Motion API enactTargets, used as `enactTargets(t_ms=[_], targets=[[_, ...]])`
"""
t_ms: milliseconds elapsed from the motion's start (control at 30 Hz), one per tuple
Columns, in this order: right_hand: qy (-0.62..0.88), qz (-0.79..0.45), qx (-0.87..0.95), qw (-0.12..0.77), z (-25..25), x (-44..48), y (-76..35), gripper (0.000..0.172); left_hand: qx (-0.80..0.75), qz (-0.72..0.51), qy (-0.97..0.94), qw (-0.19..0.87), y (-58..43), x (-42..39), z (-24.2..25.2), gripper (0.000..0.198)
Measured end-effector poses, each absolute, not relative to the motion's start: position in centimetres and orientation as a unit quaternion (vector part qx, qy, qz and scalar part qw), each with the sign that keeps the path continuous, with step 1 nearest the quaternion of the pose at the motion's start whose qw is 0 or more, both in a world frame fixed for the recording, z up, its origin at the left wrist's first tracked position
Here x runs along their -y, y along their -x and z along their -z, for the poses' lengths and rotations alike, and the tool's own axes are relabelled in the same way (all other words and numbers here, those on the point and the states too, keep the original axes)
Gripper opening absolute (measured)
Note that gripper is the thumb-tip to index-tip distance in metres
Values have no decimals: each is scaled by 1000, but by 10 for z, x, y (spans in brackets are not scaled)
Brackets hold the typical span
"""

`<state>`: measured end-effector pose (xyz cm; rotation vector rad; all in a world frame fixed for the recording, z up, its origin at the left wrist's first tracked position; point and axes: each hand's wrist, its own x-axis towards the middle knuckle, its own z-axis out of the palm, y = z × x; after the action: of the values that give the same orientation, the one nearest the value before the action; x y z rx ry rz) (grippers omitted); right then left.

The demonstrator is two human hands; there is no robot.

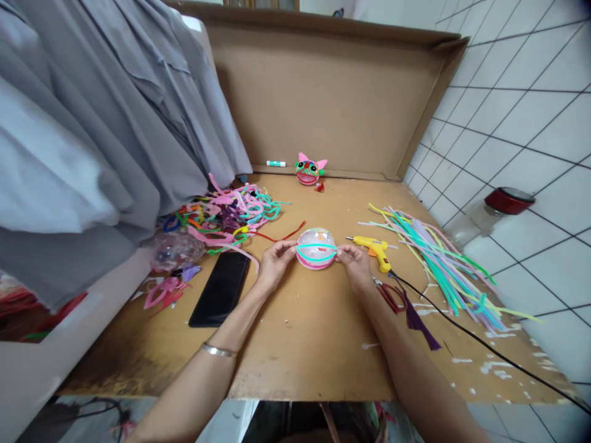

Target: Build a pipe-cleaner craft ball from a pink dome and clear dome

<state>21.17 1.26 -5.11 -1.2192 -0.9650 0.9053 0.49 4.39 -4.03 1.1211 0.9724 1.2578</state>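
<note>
A clear plastic ball (pixel 318 237) is at the middle of the table, with a pink band round its lower part. Across its near side runs a turquoise pipe cleaner (pixel 316 259) bent into a loop of two strands. At the ball's left side, my left hand (pixel 277 261) pinches the end of this loop between thumb and fingers. My right hand (pixel 354 263) pinches the opposite end on the right side. Fingertips of both hands are against or very near the ball; contact is too small to tell. A yellow glue gun (pixel 376 249) lies just beyond my right hand.
Several loose pipe cleaners (pixel 434 264) lie at right, a tangled pile (pixel 240 209) at left. Scissors (pixel 392 298), a purple tassel (pixel 419 323) and a black cord (pixel 462 320) sit right of my forearm. A phone (pixel 219 289), glue stick (pixel 276 163) and decorated animal head (pixel 309 170) are also there.
</note>
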Motion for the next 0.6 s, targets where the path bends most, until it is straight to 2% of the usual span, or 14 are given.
enactTargets(t_ms=[300,600], targets=[[523,-422,403,621,48,-10,-215,27,-415,-538,-476,558,-5,-43,38,37],[511,-419,384,645,53,-13,-213,33,-422,-529,-494,547,-3,-46,41,40]])
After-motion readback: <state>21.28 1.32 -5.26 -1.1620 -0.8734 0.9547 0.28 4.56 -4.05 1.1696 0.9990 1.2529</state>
